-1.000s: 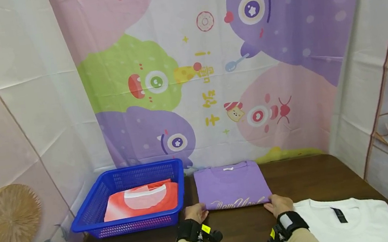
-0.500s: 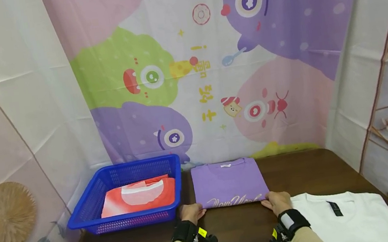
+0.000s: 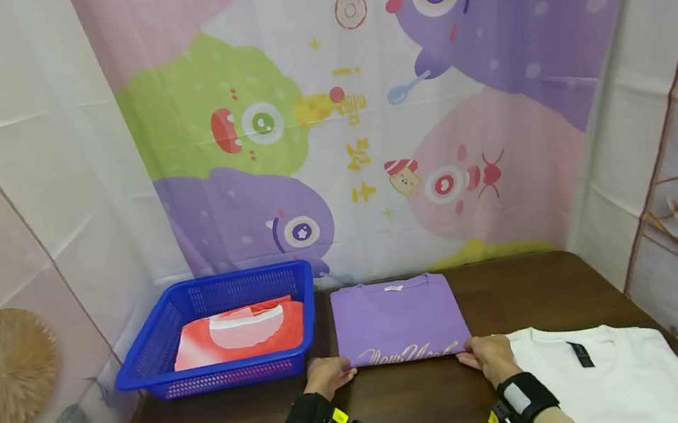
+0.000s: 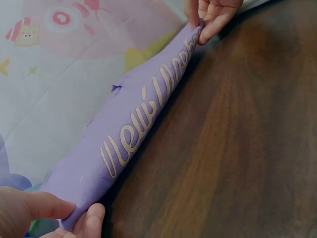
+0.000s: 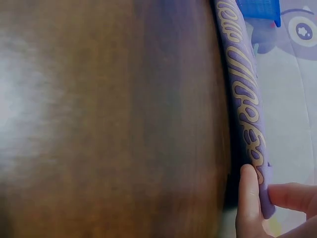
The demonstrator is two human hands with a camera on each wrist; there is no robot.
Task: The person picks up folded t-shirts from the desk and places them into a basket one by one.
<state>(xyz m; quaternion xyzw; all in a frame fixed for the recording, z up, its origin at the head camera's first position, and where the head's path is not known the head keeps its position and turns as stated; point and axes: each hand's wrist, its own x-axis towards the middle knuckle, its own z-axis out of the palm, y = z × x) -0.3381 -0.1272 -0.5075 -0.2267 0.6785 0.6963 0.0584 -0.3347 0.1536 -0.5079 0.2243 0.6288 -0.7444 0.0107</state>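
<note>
A folded purple T-shirt (image 3: 394, 318) with cream script lettering lies on the dark wooden table, its collar toward the back. My left hand (image 3: 328, 376) pinches its near left corner; in the left wrist view the thumb (image 4: 49, 206) is on top and the fingers (image 4: 93, 220) are beneath. At the near right corner my right hand (image 3: 490, 357) pinches the cloth between thumb and finger, as the right wrist view shows on the shirt's edge (image 5: 267, 201). The front edge is stretched straight between both hands, with a dark shadow below it.
Left of the shirt stands a blue plastic basket (image 3: 142, 380) holding a folded red and pink garment (image 3: 239, 335). A white T-shirt (image 3: 618, 375) with a black neck label lies at the right front of the table (image 3: 405, 417). A cartoon-printed curtain (image 3: 374, 235) hangs behind.
Both hands keep their pinch on the purple T-shirt's front corners. The head view has tilted and shifted slightly, while the shirt stays in about the same place beside the basket.
</note>
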